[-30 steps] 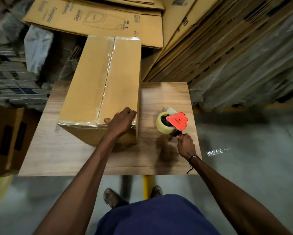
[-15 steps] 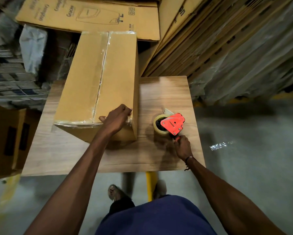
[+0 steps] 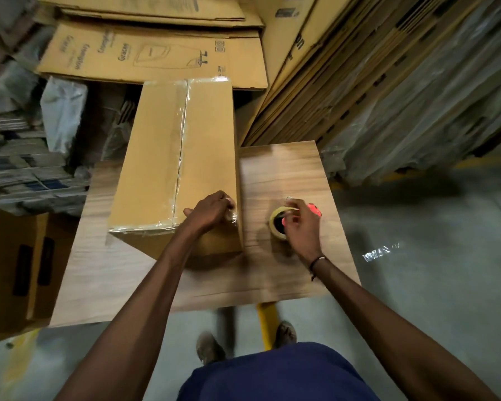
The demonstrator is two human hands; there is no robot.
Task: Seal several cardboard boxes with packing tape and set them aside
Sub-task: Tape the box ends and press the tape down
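A long brown cardboard box is seen lying on a small wood-grain table, its far end overhanging the table's back edge. Clear packing tape is laid along the centre seam and across the near edge of the top. The left hand is placed on the near right corner of the box, fingers curled over the edge where the tape wrinkles; whether the tape end is pinched or merely pressed down cannot be told. Just beside the box, on the table's right half, a red-bodied tape dispenser with a yellowish roll of tape is covered by the right hand, whose fingers are bent around its top, apparently gripping it, with the loose tape end seemingly under the fingertips.

The box is judged stiff along its edges and corners but yielding across the flat panels and taped seam; its weight cannot be read, though its length suggests it would be awkward held in one hand. It would best be taken by both short ends or under opposite bottom edges, never by the tape, which is slick and may peel. Glossy tape strips offer poor friction, so bare cardboard should be chosen for the palms.

Flattened printed cartons and stacked cardboard sheets are seen beyond the table
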